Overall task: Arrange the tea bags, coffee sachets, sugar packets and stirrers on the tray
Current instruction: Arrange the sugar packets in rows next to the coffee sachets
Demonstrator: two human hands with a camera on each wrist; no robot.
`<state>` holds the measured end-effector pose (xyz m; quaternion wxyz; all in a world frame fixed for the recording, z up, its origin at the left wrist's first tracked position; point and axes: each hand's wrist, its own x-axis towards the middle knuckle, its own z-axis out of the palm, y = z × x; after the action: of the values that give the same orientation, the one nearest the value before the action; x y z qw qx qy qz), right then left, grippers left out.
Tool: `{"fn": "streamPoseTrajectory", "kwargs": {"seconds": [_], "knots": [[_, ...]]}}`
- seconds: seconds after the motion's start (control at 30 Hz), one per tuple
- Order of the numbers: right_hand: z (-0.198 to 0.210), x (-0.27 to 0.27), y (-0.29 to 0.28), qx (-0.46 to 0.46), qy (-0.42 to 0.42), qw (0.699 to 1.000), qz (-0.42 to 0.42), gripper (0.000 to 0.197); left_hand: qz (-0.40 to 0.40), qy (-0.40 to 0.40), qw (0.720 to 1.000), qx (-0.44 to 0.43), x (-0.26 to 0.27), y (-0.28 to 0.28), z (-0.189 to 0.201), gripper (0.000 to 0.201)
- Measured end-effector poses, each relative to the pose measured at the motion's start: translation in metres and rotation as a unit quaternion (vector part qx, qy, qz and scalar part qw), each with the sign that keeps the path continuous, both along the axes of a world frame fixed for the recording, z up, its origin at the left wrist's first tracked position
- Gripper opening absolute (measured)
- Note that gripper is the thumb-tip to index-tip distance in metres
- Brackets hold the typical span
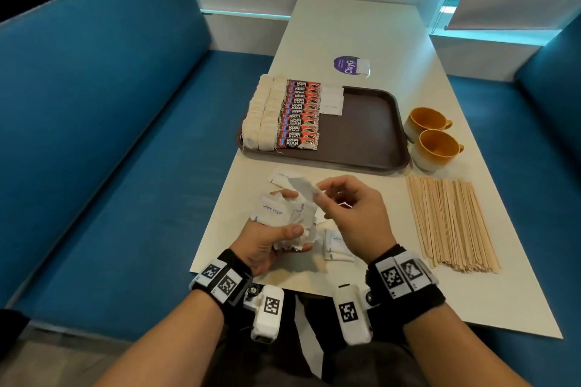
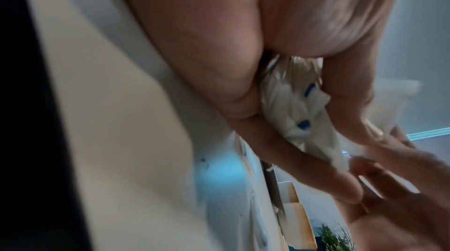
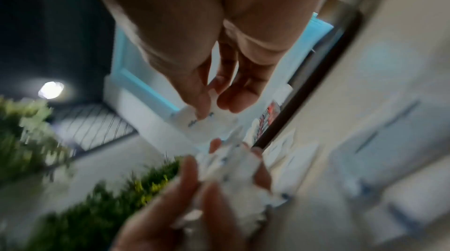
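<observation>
My left hand (image 1: 270, 239) grips a bunch of white sugar packets (image 1: 283, 214) above the near table edge; the same bunch (image 2: 297, 105) shows crumpled in the left wrist view. My right hand (image 1: 339, 201) pinches a single sugar packet (image 1: 303, 187) by its end, just above the bunch; the right wrist view shows that packet (image 3: 207, 122) between thumb and finger. The brown tray (image 1: 371, 126) holds two rows of tea bags (image 1: 262, 116), a column of red coffee sachets (image 1: 300, 116) and a few sugar packets (image 1: 331, 100). Wooden stirrers (image 1: 449, 223) lie in a pile at the right.
Loose sugar packets lie on the table by my hands (image 1: 338, 248) and near the tray's front edge (image 1: 281, 174). Two yellow cups (image 1: 430, 138) stand right of the tray. A purple sticker (image 1: 349, 65) sits behind it. Blue bench seats (image 1: 125, 166) flank the white table (image 1: 361, 25).
</observation>
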<state>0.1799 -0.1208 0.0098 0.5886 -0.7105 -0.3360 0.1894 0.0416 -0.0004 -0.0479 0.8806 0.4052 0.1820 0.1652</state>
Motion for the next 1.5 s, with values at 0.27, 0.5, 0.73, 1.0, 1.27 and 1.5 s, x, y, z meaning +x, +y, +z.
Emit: {"fn": "streamPoseTrajectory", "kwargs": {"seconds": [0.27, 0.5, 0.73, 1.0, 1.27, 1.5], "knots": [[-0.018, -0.007, -0.006, -0.122, -0.165, 0.975, 0.090, 0.018, 0.003, 0.012, 1.000, -0.003, -0.001, -0.001, 0.005, 0.083], [-0.014, -0.001, -0.006, -0.111, -0.068, 0.991, 0.021, 0.015, 0.027, 0.025, 0.999, -0.015, 0.001, -0.001, 0.005, 0.044], [-0.014, 0.004, -0.003, -0.110, 0.139, 0.983, 0.052, 0.020, 0.025, 0.008, 0.999, -0.038, -0.001, 0.001, 0.005, 0.044], [-0.011, 0.010, -0.003, -0.036, 0.305, 0.951, 0.029, 0.015, -0.009, 0.007, 0.999, -0.051, -0.004, 0.011, 0.005, 0.053], [-0.014, -0.001, 0.007, 0.005, 0.430, 0.903, 0.016, 0.018, 0.000, -0.053, 0.978, -0.202, 0.000, 0.015, 0.014, 0.046], [-0.013, -0.004, 0.013, 0.039, 0.423, 0.904, 0.049, 0.019, 0.005, -0.021, 0.990, -0.141, 0.002, 0.015, 0.016, 0.040]]}}
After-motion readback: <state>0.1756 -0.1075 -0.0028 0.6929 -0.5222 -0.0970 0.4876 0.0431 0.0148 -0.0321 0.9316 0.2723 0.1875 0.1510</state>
